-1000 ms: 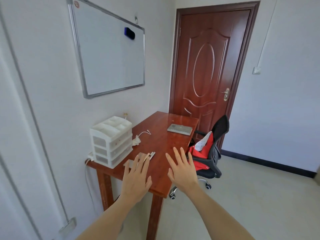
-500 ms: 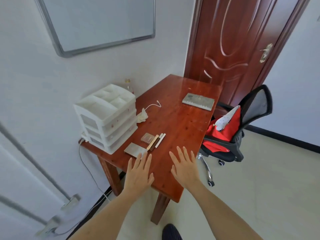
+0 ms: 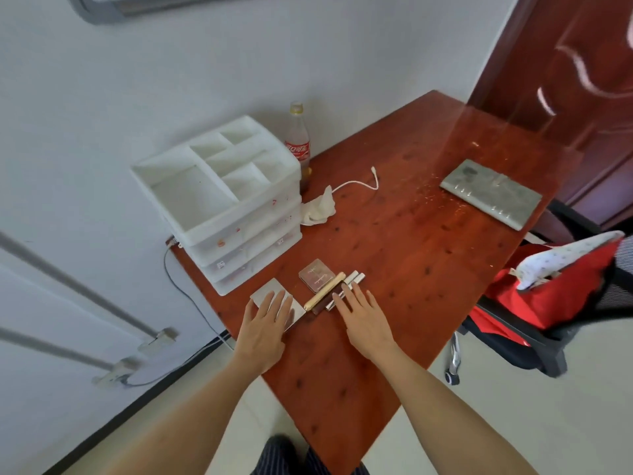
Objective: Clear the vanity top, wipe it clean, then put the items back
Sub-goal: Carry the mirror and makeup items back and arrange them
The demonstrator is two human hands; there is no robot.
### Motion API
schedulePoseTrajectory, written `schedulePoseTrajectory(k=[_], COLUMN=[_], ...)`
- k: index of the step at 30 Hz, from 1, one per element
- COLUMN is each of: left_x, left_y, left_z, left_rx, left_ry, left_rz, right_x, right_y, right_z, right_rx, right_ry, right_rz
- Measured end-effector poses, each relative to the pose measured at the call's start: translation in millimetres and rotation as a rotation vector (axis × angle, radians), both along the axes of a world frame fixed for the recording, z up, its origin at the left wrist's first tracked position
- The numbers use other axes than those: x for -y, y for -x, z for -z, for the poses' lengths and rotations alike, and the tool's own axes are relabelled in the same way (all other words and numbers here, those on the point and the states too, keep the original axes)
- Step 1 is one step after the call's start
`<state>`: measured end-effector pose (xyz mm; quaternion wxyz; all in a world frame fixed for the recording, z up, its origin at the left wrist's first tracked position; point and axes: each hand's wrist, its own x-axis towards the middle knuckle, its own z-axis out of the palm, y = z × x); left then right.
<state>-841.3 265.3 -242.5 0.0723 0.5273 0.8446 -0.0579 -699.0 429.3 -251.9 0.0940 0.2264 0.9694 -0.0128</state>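
On the red-brown wooden vanity top (image 3: 411, 241) lie a flat silver compact (image 3: 265, 291), a small brown palette (image 3: 315, 274), a gold tube (image 3: 325, 291) and two silver tubes (image 3: 352, 281). My left hand (image 3: 265, 323) is flat with straight fingers over the silver compact. My right hand (image 3: 364, 317) is flat too, its fingertips over the near ends of the tubes. A crumpled white cloth (image 3: 318, 205) lies by a white drawer organiser (image 3: 219, 197).
A cola bottle (image 3: 298, 145) stands behind the organiser by the wall. A white cable (image 3: 359, 183) and a grey notebook (image 3: 489, 193) lie farther back. A black chair with red fabric (image 3: 555, 303) stands at the right. A dark wooden door (image 3: 565, 63) is behind the table.
I have come closer and my view has tilted down. Both hands have moved forward over the table edge and now lie over the compact and the tubes.
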Motion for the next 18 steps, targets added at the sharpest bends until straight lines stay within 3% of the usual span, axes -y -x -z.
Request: schedulePoseTrajectory(k=[11, 18], left_x=[-47, -46], left_y=[42, 53], left_z=[5, 12], left_rx=[-0.034, -0.008], left_ry=[0.296, 0.252], left_rz=[0.140, 0.221], right_x=[-31, -32], right_y=[37, 59], right_z=[13, 0], right_rx=[-0.082, 0.009], right_ry=[0.000, -0.041], right_rz=[-0.116, -0.136])
